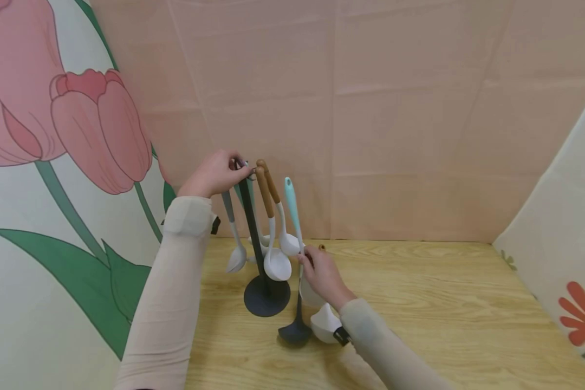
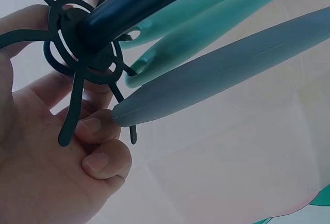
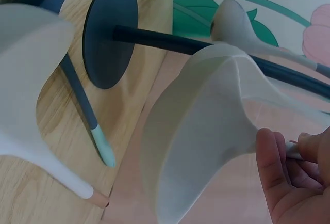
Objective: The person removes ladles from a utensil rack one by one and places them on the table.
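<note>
My left hand (image 1: 214, 174) grips the top of a black utensil stand (image 1: 267, 303), fingers curled about its hook ring (image 2: 67, 74). From the hooks hang white ladles (image 1: 277, 264) with brown handles, teal handles (image 2: 191, 53) and a grey handle (image 2: 221, 77). To the right of the stand, my right hand (image 1: 324, 275) pinches the neck of a white ladle (image 3: 201, 126). Its mint handle (image 1: 291, 200) points up and its bowl hangs below my fingers. Beneath it, a dark ladle (image 1: 296, 332) with a mint handle (image 3: 104, 146) lies on the table.
Another white ladle (image 1: 325, 325) with a brown-tipped handle (image 3: 99, 198) lies beside the dark one on the wooden table (image 1: 419, 303). A pinkish cloth wall (image 1: 395, 135) rises behind the table, and a tulip-printed panel (image 1: 97, 119) stands at the left.
</note>
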A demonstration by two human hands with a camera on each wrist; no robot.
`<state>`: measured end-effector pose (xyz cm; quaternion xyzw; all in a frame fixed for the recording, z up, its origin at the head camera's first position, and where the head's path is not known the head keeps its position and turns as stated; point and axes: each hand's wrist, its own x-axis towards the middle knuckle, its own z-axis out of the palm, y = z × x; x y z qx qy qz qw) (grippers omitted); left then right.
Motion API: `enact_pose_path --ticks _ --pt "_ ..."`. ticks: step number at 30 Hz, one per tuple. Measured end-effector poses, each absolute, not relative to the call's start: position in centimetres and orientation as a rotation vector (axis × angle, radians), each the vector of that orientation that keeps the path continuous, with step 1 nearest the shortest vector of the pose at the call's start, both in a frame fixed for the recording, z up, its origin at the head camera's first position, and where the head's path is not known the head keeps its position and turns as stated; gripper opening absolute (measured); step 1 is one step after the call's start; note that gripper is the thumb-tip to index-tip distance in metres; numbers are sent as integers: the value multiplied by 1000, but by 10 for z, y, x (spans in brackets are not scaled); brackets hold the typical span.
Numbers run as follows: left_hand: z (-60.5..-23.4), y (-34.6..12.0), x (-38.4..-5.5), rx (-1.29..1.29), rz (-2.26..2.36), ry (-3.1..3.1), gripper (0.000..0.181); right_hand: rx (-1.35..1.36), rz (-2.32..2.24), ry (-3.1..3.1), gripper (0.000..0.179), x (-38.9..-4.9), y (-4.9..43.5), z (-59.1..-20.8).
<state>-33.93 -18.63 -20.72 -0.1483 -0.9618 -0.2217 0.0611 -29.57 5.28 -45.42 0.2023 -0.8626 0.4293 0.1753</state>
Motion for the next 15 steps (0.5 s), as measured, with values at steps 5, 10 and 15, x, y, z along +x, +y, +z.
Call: enact_pose_path --ticks 5,10,15 --pt "-206 -186 -338 -446 -665 -2917 35 550 1203 -2470 16 -298 62 -459" --pt "-207 -186 -338 -453 -663 -2916 32 516 1183 -2469 15 -298 73 -460" --pt "-208 -187 -336 -476 -687 -2904 30 447 1175 -2498 12 -297 83 -463"
